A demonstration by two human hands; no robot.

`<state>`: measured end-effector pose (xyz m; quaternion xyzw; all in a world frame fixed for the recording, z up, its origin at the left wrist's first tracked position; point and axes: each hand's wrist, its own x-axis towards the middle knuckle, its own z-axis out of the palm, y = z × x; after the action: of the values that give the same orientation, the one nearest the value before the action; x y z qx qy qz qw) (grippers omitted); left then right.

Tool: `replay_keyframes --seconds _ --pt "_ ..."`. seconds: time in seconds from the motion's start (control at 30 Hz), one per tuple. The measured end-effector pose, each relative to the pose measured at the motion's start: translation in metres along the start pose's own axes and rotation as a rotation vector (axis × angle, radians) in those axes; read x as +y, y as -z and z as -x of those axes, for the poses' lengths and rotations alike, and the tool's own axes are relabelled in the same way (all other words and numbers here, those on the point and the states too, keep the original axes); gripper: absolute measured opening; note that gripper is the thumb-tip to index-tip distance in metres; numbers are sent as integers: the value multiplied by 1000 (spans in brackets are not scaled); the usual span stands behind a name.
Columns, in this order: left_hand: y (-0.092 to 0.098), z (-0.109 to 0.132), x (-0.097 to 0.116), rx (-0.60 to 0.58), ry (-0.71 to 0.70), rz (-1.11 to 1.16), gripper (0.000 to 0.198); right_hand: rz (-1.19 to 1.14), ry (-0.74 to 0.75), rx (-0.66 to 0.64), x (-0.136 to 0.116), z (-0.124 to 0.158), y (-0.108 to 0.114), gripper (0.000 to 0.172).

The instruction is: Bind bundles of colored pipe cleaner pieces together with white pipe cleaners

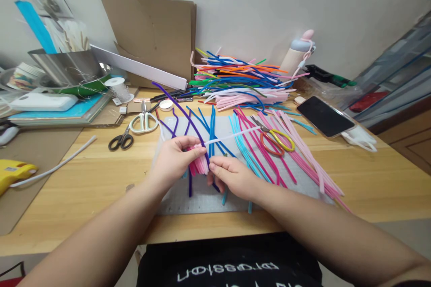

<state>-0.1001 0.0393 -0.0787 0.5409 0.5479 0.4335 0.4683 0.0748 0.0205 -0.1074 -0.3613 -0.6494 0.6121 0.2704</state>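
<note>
Between my hands is a bundle of pink pipe cleaners [198,163], wound side by side from deep to pale pink. My left hand [177,157] pinches its upper edge between thumb and fingers. A long purple pipe cleaner [182,106] crosses the bundle at an angle. My right hand [232,172] is closed at the bundle's lower right side, thumb and forefinger on the purple strand there. From the top of the bundle a white pipe cleaner [232,135] sticks out to the right. Blue pipe cleaners [212,130] lie on the grey mat [168,204] behind and below.
Scissors with red and yellow handles [286,140] lie right on pink strands. White scissors [144,121] and black scissors [121,140] lie left. A pipe-cleaner pile [242,83] stands behind, a phone [325,116] at right, a yellow glue gun [15,172] far left.
</note>
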Motion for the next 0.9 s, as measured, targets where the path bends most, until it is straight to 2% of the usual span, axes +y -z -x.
replay_keyframes --seconds 0.2,0.43,0.63,0.73,0.83,0.9 --pt "-3 2 4 47 -33 -116 28 -93 -101 -20 -1 -3 -3 26" --pt "3 -1 4 -107 44 -13 32 -150 -173 -9 -4 -4 -3 28" --pt "6 -1 8 -146 92 25 24 -88 -162 -32 -4 -2 -3 30" --pt "6 1 9 -166 125 63 23 24 -108 -42 -7 1 -3 30" --pt "6 1 11 -167 138 65 21 183 -6 23 -7 4 -2 30" --pt "7 2 12 -162 128 60 21 187 22 66 -5 4 -2 27"
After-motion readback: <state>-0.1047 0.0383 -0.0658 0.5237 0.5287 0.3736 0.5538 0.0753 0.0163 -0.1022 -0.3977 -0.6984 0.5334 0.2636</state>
